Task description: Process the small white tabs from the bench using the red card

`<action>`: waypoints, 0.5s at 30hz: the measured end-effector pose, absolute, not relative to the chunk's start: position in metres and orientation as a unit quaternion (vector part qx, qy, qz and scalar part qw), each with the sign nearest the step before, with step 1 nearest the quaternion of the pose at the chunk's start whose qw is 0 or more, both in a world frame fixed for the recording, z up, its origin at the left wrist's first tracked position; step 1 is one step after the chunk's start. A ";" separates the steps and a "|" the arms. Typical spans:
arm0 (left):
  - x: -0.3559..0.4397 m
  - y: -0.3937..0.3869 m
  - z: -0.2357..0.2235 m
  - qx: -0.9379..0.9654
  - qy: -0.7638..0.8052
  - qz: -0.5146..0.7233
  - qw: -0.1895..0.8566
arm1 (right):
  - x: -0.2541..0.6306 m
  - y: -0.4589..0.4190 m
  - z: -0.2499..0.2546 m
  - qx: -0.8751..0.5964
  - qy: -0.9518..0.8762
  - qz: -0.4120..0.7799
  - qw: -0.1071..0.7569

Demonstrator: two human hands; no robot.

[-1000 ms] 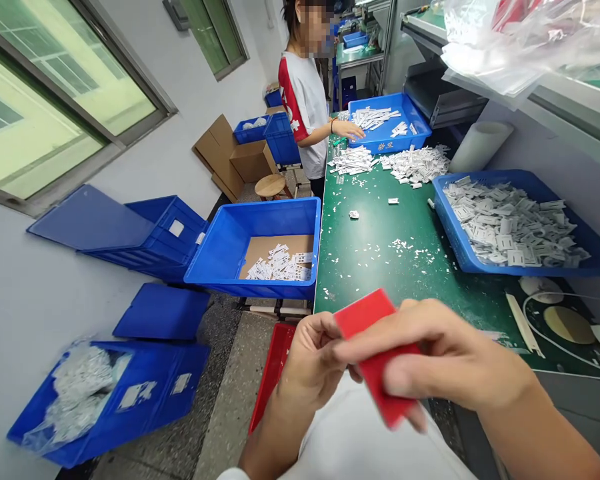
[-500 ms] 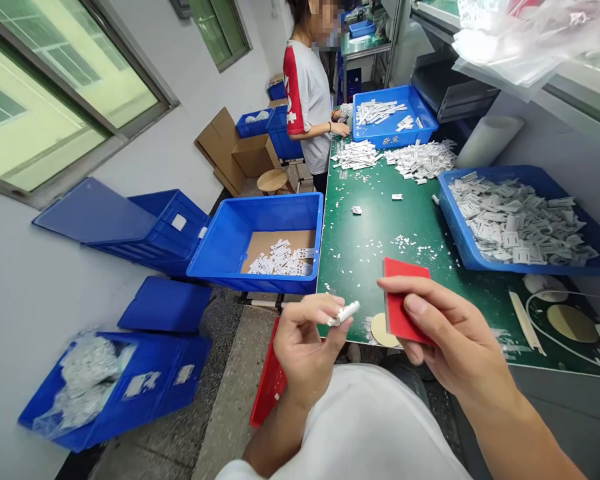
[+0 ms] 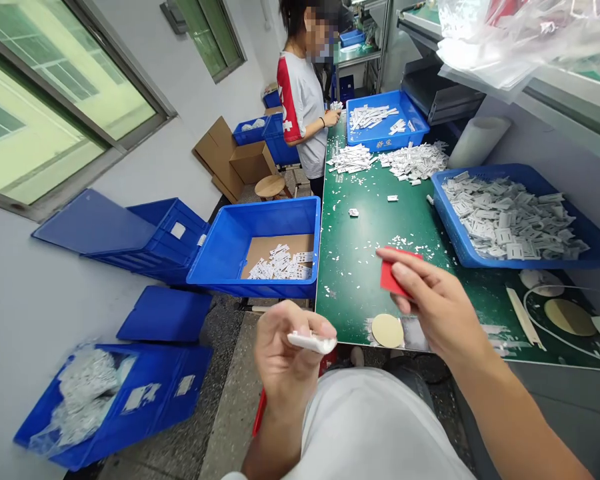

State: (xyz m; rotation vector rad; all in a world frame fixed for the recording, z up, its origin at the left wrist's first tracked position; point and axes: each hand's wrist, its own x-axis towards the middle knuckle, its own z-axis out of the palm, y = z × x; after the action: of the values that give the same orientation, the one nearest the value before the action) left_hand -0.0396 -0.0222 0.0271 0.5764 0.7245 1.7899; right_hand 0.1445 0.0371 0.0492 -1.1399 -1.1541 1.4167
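Observation:
Between the thumb and fingers of my left hand [image 3: 290, 353] is a small white plastic part [image 3: 312, 343], held in front of my body near the table's front edge. My right hand [image 3: 435, 300] pinches a flat red block [image 3: 394, 279] above the green table; my fingers cover part of it. The two hands are apart, and the block does not touch the white part. Below the right hand, a round beige disc [image 3: 387, 331] lies at the table's edge. Small white scraps [image 3: 405, 243] are scattered on the tabletop beyond the block.
A blue basket [image 3: 447, 223] heaped with white parts stands at the right. Left of the table is a blue bin [image 3: 253, 288] with white pieces on cardboard. Farther back, a co-worker [image 3: 305, 100] stands by a blue tray [image 3: 387, 143] and piles of white parts [image 3: 414, 162].
The white part has turned in my left hand, which has moved slightly left and down. My right hand has tilted the red block flatter and drawn it away. The co-worker's hands have risen.

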 end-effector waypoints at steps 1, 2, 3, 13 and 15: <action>-0.041 -0.021 0.030 0.251 0.285 0.746 0.547 | 0.145 0.035 0.048 -0.466 -0.470 0.589 0.464; -0.041 -0.019 0.032 0.230 0.271 0.724 0.592 | 0.145 0.031 0.047 -0.453 -0.480 0.607 0.442; -0.041 -0.017 0.032 0.194 0.257 0.700 0.638 | 0.145 0.027 0.047 -0.436 -0.493 0.620 0.427; -0.022 -0.022 0.034 -0.012 0.147 0.560 0.815 | 0.158 0.013 0.050 -0.314 -0.555 0.620 0.456; -0.020 -0.025 0.035 -0.014 0.149 0.544 0.825 | 0.161 0.013 0.051 -0.280 -0.590 0.602 0.460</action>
State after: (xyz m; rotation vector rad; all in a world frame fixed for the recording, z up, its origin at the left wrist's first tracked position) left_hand -0.0204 -0.0247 0.0352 -0.0306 0.3165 1.1570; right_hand 0.1614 0.0134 0.0510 -0.6885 -1.4534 1.4809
